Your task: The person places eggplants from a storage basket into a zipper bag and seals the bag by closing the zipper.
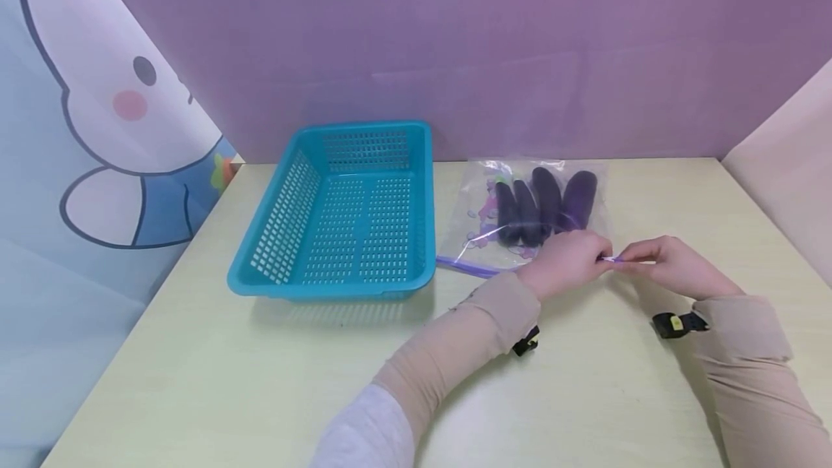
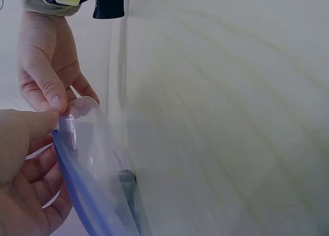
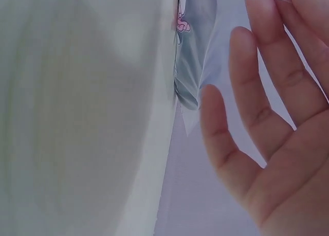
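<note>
A clear zip bag (image 1: 477, 219) with a purple zip strip (image 1: 468, 266) and printed figures lies on the table. Several dark eggplants (image 1: 548, 197) are side by side inside it. My left hand (image 1: 568, 258) pinches the strip near the bag's right corner, thumb against finger. Just right of it, my right hand (image 1: 685, 269) pinches the corner tip. In the left wrist view, the fingertips of both hands meet at the strip's end, with clear film below the right hand. The right wrist view shows the other fingers (image 3: 247, 87) of that hand spread loosely beside the bag.
To the left of the bag stands a teal perforated plastic basket (image 1: 425, 237) with nothing in it. Behind the pale wooden table (image 1: 260, 381) rises a purple backdrop (image 1: 455, 42). A cartoon-printed cloth (image 1: 39, 295) hangs along the left side.
</note>
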{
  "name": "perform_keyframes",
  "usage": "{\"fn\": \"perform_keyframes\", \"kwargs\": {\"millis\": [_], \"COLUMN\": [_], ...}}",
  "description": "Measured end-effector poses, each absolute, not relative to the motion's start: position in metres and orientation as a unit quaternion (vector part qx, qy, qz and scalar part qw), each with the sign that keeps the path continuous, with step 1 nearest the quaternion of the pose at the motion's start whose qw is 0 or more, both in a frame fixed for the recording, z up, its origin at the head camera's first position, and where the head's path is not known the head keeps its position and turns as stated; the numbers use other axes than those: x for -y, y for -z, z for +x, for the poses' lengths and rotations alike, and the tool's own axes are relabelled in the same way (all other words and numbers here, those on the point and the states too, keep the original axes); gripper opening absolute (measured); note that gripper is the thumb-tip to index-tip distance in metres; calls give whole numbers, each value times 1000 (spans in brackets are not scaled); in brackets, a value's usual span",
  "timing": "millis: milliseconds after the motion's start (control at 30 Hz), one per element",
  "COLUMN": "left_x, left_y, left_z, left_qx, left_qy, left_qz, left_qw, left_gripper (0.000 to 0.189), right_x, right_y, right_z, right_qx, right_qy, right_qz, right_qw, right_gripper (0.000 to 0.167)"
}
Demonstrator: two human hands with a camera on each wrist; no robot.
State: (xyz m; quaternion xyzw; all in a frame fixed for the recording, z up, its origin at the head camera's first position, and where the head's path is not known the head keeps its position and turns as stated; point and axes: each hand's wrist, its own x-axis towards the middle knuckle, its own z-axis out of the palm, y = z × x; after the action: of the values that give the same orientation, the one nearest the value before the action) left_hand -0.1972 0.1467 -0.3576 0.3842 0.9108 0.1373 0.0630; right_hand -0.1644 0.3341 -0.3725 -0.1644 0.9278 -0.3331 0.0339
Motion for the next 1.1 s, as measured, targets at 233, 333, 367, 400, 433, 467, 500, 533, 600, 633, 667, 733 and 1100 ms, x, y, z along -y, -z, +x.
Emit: {"fn": "perform_keyframes", "kwargs": {"millis": [233,333,367,400,433,467,500,533,600,633,667,733,1100], "left_x": [-148,-148,-148,-149,-149,-149,-149,-149,-149,-149,-148,-148,-148], "left_y": [356,356,356,356,357,357,358,358,359,360,360,360,360], "left_z": [-198,-198,-199,-199,-200,-200,-200,-201,-201,-201,-201,-202,-204], "left_qx": [-915,-917,-917,-918,-919,-919,-920,-921,-921,-921,-921,-920,-923], "left_qy": [-124,-118,-118,-117,-117,-117,-117,-118,-119,-119,-118,-118,-107], "left_qz": [379,377,375,374,371,369,367,365,362,362,364,365,359], "left_qw": [61,63,65,65,67,69,70,73,76,77,77,80,92], "left_gripper": [17,17,16,16,16,16,15,15,15,15,16,17,16], "right_x": [-333,-332,-332,-332,-332,-332,-332,-332,-331,-331,-331,-330,-329], "right_y": [372,372,372,372,372,372,372,372,371,371,371,370,372], "right_z": [-163,-163,-163,-163,-163,-163,-163,-163,-163,-163,-163,-163,-162], "right_qx": [-931,-930,-930,-930,-931,-932,-933,-934,-936,-936,-936,-936,-929], "right_qy": [328,330,329,328,326,324,322,318,313,311,310,307,313], "right_qz": [-161,-162,-163,-164,-164,-164,-164,-162,-161,-161,-162,-170,-196], "right_qw": [11,8,7,7,6,7,9,11,17,19,22,24,17], "right_gripper": [7,7,7,7,7,7,7,7,7,7,8,8,10]}}
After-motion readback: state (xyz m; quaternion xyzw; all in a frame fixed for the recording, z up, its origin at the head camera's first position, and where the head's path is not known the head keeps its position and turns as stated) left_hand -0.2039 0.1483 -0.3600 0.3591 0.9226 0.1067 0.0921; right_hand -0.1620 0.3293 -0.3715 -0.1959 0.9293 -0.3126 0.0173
